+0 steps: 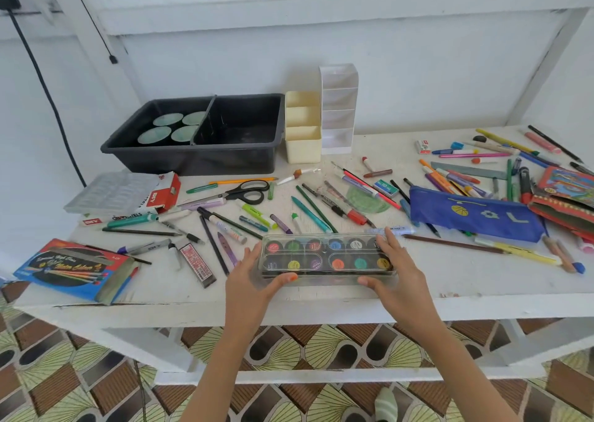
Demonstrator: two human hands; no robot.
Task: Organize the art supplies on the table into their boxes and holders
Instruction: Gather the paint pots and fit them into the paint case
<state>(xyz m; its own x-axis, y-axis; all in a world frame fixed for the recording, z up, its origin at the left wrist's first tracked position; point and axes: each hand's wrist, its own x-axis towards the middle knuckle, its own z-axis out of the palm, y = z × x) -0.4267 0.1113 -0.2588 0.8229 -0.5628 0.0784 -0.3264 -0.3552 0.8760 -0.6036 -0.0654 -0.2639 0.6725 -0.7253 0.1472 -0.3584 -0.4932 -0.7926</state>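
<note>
A clear plastic watercolour box (pixel 326 256) with several colour pans lies near the white table's front edge. My left hand (pixel 249 280) grips its left end, thumb along the near side. My right hand (pixel 397 277) grips its right end, fingers over the far corner. Pens, pencils, markers and crayons lie scattered across the table. A black two-part tub (pixel 244 161) stands at the back, with a cream holder (pixel 302 145) and a white tiered holder (pixel 337 110) beside it.
Black scissors (pixel 247 192) lie mid-table. A blue pencil pouch (pixel 472 212) and red cases (pixel 565 196) sit at the right. A blue watercolour-pencil box (pixel 70 270), a clear tray (pixel 112 193) and a red oil-pastel box (pixel 162 196) lie at the left.
</note>
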